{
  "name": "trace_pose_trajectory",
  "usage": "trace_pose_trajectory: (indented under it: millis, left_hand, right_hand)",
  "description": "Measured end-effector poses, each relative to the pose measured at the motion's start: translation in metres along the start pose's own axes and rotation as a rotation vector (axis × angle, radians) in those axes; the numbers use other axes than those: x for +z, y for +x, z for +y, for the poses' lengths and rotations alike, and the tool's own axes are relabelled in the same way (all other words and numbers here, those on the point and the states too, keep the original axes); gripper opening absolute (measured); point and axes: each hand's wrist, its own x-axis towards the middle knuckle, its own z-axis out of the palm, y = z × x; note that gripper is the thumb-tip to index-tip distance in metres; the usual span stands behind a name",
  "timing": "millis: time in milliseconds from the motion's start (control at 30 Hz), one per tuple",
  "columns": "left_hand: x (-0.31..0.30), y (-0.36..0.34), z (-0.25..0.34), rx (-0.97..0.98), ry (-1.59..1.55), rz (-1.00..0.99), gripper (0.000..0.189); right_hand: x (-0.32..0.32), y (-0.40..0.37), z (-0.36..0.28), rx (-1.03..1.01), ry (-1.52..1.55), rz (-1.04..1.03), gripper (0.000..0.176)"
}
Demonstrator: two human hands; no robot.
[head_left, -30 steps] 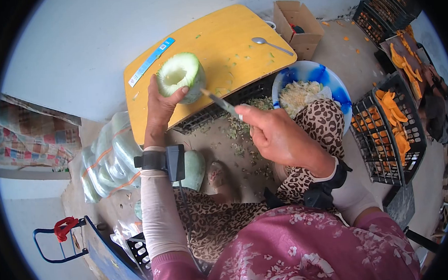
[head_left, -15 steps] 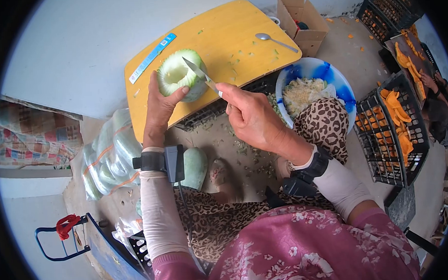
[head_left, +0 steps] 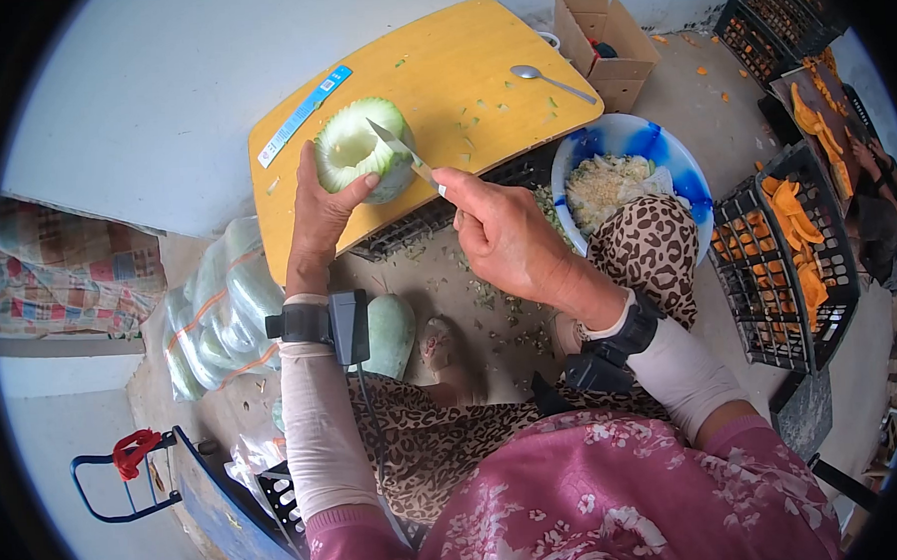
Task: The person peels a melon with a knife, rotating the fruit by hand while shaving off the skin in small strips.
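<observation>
A pale green melon [head_left: 338,150] with its top cut off and a hollow in the middle rests on the yellow board [head_left: 439,65]. My left hand [head_left: 323,210] grips its near left side, thumb on the front. In my right hand [head_left: 511,232] is a knife [head_left: 403,152], its blade lying across the right part of the melon's scalloped rim. A blue ruler-like strip [head_left: 306,116] lies left of the melon, and a metal spoon [head_left: 553,82] is near the board's right edge.
A blue and white basin [head_left: 568,155] of shredded pulp stands by my right knee. Beyond it are a black crate [head_left: 760,316] of orange pieces and a cardboard box [head_left: 619,57]. Bagged melons [head_left: 225,310] lie at left. Another person's hand [head_left: 869,157] shows at far right.
The knife blade has shifted very slightly along the rim. At the far right, the other person's hand and arm have moved a little. My left hand keeps its place on the melon.
</observation>
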Motion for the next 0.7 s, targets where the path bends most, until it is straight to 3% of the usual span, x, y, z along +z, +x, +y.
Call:
trace_pose_trajectory:
  millis: [700]
  left_hand:
    - [0.0,-0.003,-0.003,0.024,0.123,0.03,0.104]
  right_hand:
    - [0.011,0.011,0.011,-0.044,-0.015,-0.004,0.048]
